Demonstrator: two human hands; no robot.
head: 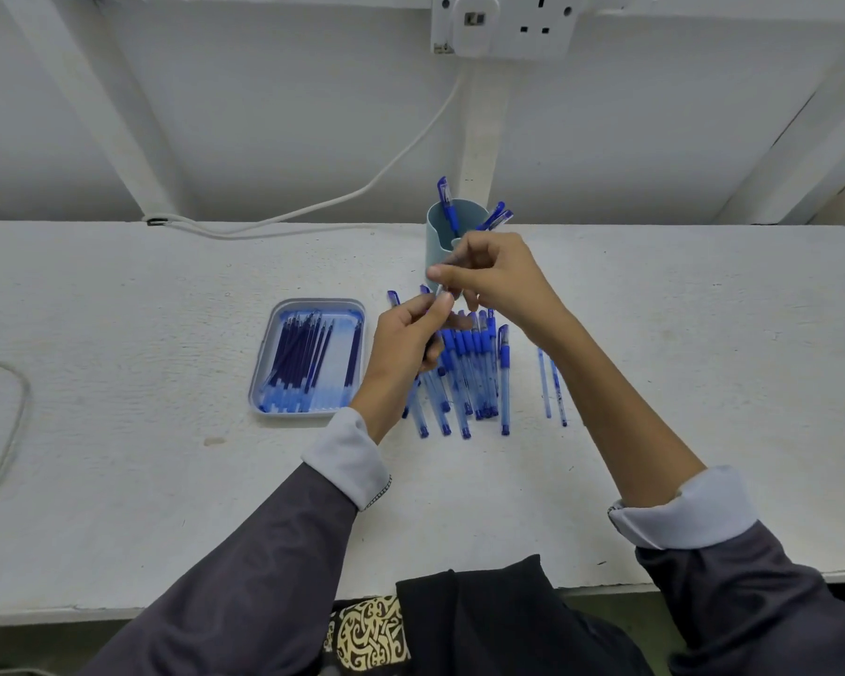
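Both hands meet above a pile of blue pens (464, 378) lying on the white table (167, 505). My left hand (406, 344) grips a pen barrel, mostly hidden in its curled fingers. My right hand (493, 275) pinches a small pen part at the upper end of that barrel; which part it is I cannot tell. A grey-blue cup (440, 236) behind the hands holds three capped blue pens. A shallow grey tray (308, 304) on the left holds several dark blue refills. Two thin loose refills (552, 383) lie right of the pile.
A white cable (362, 187) runs from a wall socket (503, 24) down to the table's back edge. A wire loop (6, 422) lies at the far left. The table's front edge is close to my body.
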